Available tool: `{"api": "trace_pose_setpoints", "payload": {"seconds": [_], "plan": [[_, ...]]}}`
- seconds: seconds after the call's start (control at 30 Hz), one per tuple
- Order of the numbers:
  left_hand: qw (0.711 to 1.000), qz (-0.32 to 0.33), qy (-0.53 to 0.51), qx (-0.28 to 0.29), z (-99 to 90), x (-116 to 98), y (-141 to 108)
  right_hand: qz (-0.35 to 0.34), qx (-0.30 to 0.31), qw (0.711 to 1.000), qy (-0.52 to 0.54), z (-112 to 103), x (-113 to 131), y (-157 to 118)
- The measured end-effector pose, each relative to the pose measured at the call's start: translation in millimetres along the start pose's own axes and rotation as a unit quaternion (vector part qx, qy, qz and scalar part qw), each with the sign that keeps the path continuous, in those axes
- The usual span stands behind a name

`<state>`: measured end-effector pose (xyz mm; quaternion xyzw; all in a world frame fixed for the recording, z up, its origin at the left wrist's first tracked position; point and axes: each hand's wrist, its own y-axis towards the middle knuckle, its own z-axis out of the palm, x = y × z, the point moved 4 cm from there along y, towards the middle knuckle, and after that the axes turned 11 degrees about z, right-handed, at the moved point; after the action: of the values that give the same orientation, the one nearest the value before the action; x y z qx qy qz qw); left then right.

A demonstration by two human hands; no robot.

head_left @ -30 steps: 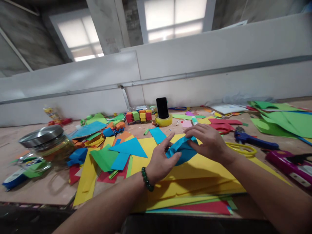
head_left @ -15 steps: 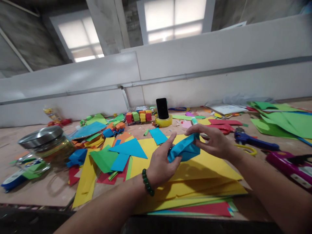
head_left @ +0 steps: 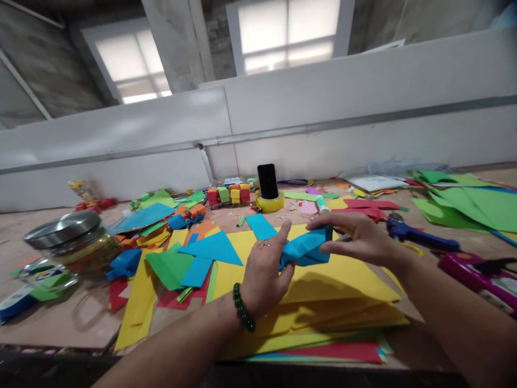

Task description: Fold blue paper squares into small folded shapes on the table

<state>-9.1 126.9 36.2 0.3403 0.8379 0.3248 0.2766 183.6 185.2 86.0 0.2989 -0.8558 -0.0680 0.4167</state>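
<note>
A folded blue paper piece [head_left: 306,249], creased into a long boxy shape, is held between my two hands above yellow paper sheets [head_left: 343,285]. My left hand [head_left: 269,269], with a ring and a green bead bracelet [head_left: 243,307], grips its left end between thumb and fingers. At the other end, my right hand [head_left: 355,237] pinches the paper with its thumb on the near side and fingers over the top. Part of the folded shape is hidden behind the fingers. Flat blue paper pieces [head_left: 214,248] and a green one [head_left: 169,268] lie left of my hands.
A glass jar [head_left: 76,242] with a metal lid stands at left. A phone [head_left: 267,181] leans upright in a yellow tape roll [head_left: 270,202]. Small coloured paper cubes [head_left: 229,195] sit behind. Blue-handled pliers [head_left: 424,234], a magenta tool [head_left: 476,277] and green sheets [head_left: 480,210] lie at right.
My right hand has shifted its grip, its thumb now lying along the near side of the blue paper. The folded paper has turned slightly between my hands.
</note>
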Motion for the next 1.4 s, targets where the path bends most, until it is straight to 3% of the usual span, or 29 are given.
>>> {"api": "trace_pose_setpoints", "payload": {"seconds": [0.17, 0.27, 0.7, 0.87, 1.0, 1.13, 1.4], "plan": [[0.989, 0.109, 0.094, -0.025, -11.1, -8, 4, 0.006, -0.013, 0.999, 0.036, -1, -2, -1], [0.983, 0.126, 0.131, -0.034, -15.1, -8, 6, -0.005, -0.019, 0.998, 0.064, -1, 1, -3], [0.991, 0.080, 0.103, -0.042, -11.6, -3, 6, -0.101, -0.067, 0.993, 0.007, 2, 8, -6], [0.995, 0.053, 0.080, -0.032, -8.5, -1, 5, -0.195, -0.098, 0.971, -0.093, 9, 14, -11], [0.998, 0.029, 0.057, -0.019, -5.4, 0, 4, -0.231, -0.120, 0.953, -0.156, 15, 17, -12], [0.999, -0.003, 0.036, 0.000, -1.4, 2, 4, -0.220, -0.124, 0.951, -0.178, 19, 14, -12], [0.997, -0.060, 0.016, 0.044, 6.9, 9, 3, -0.107, -0.127, 0.974, -0.155, 25, 14, -8]]}}
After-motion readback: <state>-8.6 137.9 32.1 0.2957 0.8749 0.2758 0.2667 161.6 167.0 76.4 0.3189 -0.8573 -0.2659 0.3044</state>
